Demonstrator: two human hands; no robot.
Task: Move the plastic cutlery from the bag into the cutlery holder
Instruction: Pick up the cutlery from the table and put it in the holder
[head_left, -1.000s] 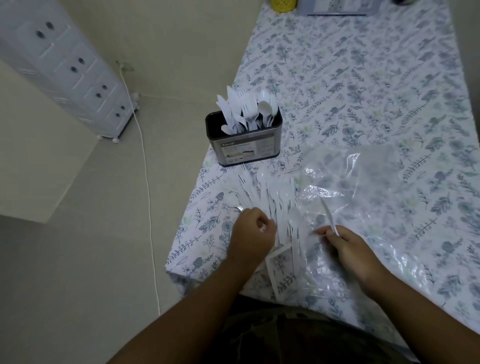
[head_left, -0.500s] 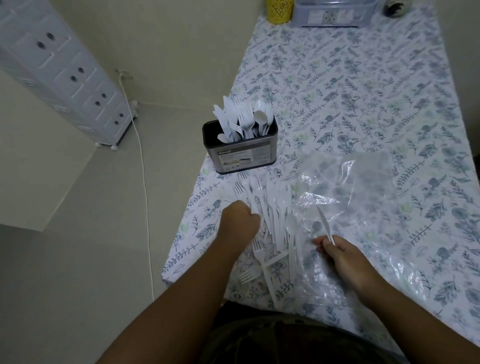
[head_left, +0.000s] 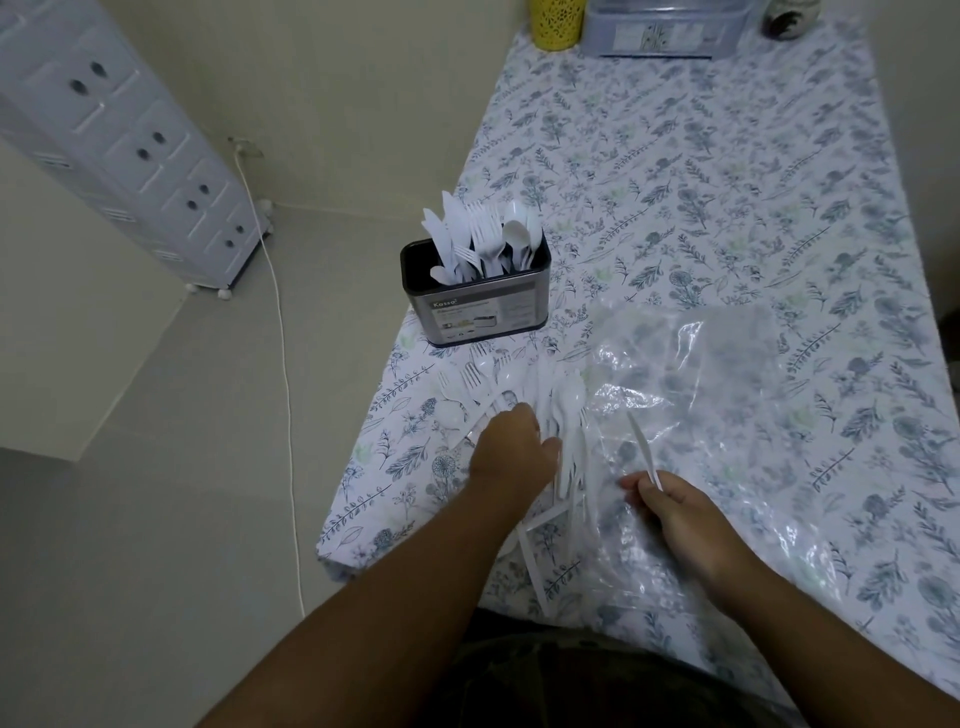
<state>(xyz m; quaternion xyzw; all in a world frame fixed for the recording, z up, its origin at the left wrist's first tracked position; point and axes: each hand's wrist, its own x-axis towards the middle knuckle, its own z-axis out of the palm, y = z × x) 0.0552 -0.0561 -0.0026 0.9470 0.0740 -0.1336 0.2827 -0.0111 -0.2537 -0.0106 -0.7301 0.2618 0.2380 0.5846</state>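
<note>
Sorting white plastic cutlery beside a clear bag on a flowered worktop.

The left hand (head_left: 511, 452) lies curled over the loose pile of forks and spoons (head_left: 563, 415) at the bag's (head_left: 691, 395) edge; whether it grips any I cannot tell. The right hand (head_left: 680, 512) pinches a plastic knife (head_left: 643, 449), blade pointing away, over the bag. The dark cutlery holder (head_left: 475, 306) stands just beyond the pile, near the worktop's (head_left: 727, 182) left edge, already bristling with cutlery.
</note>
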